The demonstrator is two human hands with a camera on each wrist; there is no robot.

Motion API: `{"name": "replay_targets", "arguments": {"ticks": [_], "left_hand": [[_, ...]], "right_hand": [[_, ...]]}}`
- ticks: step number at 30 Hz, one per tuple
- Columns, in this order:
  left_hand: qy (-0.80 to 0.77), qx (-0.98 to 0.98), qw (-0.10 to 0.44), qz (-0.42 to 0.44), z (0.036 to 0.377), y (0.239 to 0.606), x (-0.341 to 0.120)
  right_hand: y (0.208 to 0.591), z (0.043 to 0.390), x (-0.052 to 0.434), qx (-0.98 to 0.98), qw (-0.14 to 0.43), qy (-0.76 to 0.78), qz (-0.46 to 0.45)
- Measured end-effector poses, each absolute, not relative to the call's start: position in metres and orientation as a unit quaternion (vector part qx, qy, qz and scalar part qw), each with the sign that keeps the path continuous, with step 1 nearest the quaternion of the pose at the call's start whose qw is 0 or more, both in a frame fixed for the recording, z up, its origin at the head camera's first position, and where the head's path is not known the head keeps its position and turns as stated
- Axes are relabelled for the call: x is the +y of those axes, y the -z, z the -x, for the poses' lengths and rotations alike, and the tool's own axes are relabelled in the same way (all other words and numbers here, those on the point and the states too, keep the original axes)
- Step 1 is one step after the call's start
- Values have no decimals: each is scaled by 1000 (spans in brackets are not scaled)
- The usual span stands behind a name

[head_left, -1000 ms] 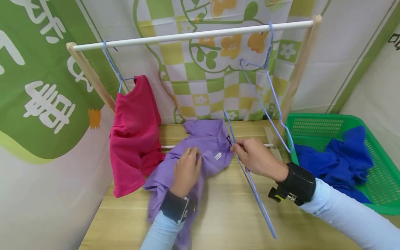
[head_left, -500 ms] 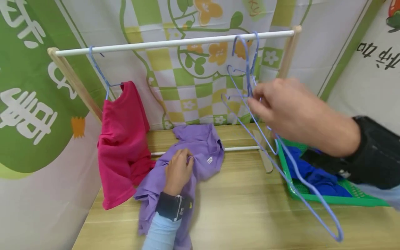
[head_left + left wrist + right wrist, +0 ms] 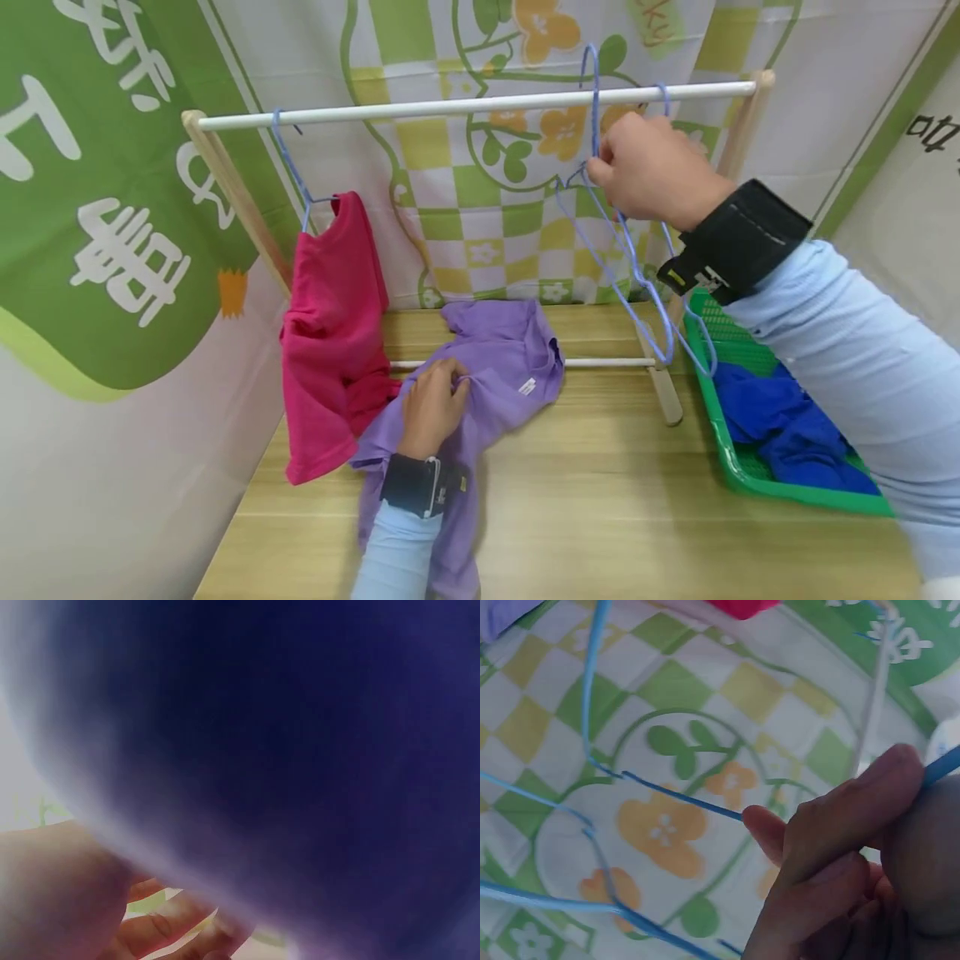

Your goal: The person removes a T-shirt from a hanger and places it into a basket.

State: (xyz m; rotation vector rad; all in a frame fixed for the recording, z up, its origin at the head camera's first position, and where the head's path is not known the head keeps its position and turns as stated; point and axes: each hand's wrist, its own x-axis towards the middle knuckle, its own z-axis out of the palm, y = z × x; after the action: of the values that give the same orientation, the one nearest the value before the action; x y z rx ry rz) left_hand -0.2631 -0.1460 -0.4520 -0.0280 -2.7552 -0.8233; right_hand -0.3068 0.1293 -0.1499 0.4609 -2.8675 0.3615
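Pinching blue hanger [image 3: 611, 229] between right-hand fingers [image 3: 609, 171].

Even, bright light fills the head view, with soft shadows on the bench [image 3: 600, 500] and lines bowing toward the edges. The left wrist view is a dark, unfocused blur from 12 to 4 o'clock. In the right wrist view the fingers [image 3: 840, 825] at 4 o'clock are soft and shaded.

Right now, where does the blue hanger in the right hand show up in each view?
Head: the hanger is upper right, pinched at its neck by the right hand, hook at the rail.
Left wrist: not in it; purple cloth fills the picture.
Right wrist: its blue wire crosses the centre, running into the fingers.
Shared landmark: the checked flower backdrop.
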Motion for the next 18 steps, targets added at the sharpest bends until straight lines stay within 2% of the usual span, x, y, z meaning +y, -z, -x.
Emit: {"name": "replay_targets", "arguments": {"ticks": [4, 8, 13, 18], "left_hand": [[274, -953, 131, 11, 265, 453, -151], [265, -955, 132, 18, 267, 456, -154], [259, -957, 127, 9, 269, 455, -159], [260, -961, 93, -5, 267, 457, -166]], "right_hand": [[168, 315, 136, -980, 85, -118, -137], [172, 299, 141, -981, 77, -122, -130], [172, 239, 137, -965, 103, -141, -194], [213, 171, 119, -940, 90, -129, -304]]}}
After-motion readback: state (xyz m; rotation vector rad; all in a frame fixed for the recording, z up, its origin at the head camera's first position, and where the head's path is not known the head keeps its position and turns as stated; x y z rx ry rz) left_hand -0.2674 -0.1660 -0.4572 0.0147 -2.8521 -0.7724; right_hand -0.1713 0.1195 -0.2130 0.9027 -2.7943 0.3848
